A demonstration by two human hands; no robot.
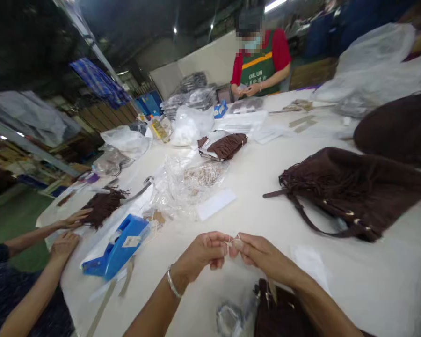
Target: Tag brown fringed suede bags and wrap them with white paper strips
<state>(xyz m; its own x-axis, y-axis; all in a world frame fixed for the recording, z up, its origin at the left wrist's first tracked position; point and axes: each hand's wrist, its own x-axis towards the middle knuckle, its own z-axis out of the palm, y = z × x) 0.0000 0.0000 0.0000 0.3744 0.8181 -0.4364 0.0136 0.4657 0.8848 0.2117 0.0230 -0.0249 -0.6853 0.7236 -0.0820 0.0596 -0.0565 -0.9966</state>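
My left hand (207, 252) and my right hand (257, 252) meet above the near part of the table, fingertips almost touching. Both pinch a thin cream string (230, 243), which crosses and loops between the fingers. Under my right wrist lies a dark brown bag (280, 311), partly hidden by my forearm, with a tan tag (272, 291) hanging near its top. A clear plastic wrap (229, 318) sits left of that bag. White paper (310, 264) lies to the right of my right hand.
A blue tape dispenser (121, 248) stands at left, near a co-worker's hands (65, 238) on brown fringe (103, 206). Ahead are a plastic bag of strings (203, 173) and a wrapped fringed bag (228, 146). A large brown bag (358, 187) lies right. Another person (261, 65) stands across.
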